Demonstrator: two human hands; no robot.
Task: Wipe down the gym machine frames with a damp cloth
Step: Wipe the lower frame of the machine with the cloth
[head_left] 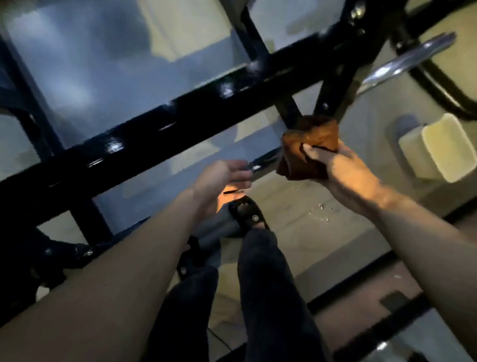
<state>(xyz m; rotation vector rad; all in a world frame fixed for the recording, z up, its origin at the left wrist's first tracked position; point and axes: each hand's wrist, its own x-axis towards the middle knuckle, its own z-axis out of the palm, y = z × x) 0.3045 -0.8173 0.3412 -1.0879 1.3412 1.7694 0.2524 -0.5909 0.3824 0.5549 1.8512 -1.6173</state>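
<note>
Right hand (349, 172) clenches the bunched brown cloth (308, 148) against the black frame (151, 141); soft, limp stuff, best gripped wadded. Left hand (220, 185) hangs released.

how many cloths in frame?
1. A brown cloth, bunched and gripped in the right hand, at the foot of an upright of the black frame. The left hand holds none. More could be hidden behind the frame.
</note>
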